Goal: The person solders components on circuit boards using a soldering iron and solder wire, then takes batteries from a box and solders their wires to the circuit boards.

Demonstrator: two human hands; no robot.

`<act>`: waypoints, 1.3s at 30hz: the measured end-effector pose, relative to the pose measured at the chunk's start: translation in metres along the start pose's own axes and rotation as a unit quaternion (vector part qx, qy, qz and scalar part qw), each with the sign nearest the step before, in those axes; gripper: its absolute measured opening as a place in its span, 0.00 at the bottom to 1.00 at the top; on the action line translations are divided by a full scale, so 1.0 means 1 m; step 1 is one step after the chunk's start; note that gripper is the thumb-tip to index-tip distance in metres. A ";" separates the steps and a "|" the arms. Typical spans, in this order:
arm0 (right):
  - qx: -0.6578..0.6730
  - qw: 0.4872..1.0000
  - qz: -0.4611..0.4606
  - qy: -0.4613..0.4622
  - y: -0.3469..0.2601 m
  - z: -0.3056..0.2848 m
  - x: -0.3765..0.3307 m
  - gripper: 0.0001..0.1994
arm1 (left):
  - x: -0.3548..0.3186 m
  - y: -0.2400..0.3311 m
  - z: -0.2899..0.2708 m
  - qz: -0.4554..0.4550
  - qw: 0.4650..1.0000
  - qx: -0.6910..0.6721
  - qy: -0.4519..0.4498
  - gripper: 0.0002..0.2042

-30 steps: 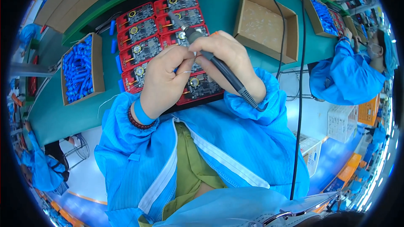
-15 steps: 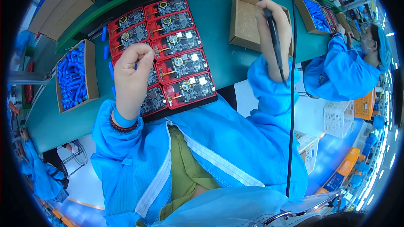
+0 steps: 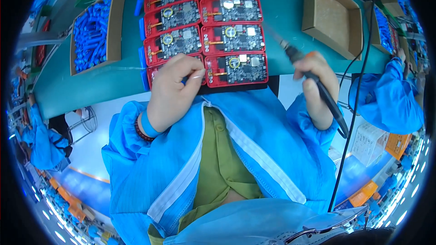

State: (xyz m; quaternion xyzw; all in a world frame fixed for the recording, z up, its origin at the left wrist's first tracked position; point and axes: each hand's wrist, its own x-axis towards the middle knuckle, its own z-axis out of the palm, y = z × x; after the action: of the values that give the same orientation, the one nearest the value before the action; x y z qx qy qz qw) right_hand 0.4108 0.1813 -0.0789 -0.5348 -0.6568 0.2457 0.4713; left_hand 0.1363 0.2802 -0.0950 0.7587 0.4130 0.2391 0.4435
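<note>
My right hand (image 3: 318, 79) grips a black soldering iron (image 3: 334, 108), its tip pointing up and left toward the right column of circuit boards. The tip is blurred and apart from the boards. My left hand (image 3: 171, 91) is closed over the nearest red case (image 3: 154, 71) of the left column, thumb and fingers pinched together; what they hold, if anything, I cannot make out. Two columns of red cases, each with a dark circuit board (image 3: 243, 38) and a round yellow-ringed part, lie side by side in front of me. My left hand covers much of the nearest left board.
A carton of blue cylinders (image 3: 92, 36) stands on the green table (image 3: 50, 88) at left. Several blue cylinders (image 3: 141, 28) lie along the cases. An open cardboard box (image 3: 313, 16) sits at right. A black cable (image 3: 356, 95) hangs past my right arm; a co-worker (image 3: 386, 93) sits beyond.
The view has shifted, so the boards appear higher. My right hand has brought the iron from above the cardboard box toward the boards, turning its tip. My left hand has come lower over the nearest left case.
</note>
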 end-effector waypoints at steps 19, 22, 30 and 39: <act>0.043 0.997 -0.005 -0.065 0.006 0.040 -0.001 0.10 | 0.024 -0.023 0.035 0.154 0.971 0.179 0.048 0.02; 0.046 0.997 0.003 -0.070 0.007 0.041 0.000 0.10 | 0.025 -0.024 0.036 0.159 0.971 0.171 0.055 0.02; 0.043 0.997 -0.011 -0.059 0.008 0.044 0.002 0.11 | 0.025 -0.025 0.036 0.159 0.969 0.180 0.051 0.03; 0.015 0.997 -0.037 -0.069 0.006 0.039 0.001 0.12 | 0.025 -0.022 0.034 0.165 0.967 0.191 0.043 0.02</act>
State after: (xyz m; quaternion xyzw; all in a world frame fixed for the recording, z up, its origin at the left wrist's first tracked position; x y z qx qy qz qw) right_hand 0.3793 0.1908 -0.1009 -0.4849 -0.7033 0.2742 0.4416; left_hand 0.1654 0.2908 -0.1313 0.8759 0.3386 0.2580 0.2270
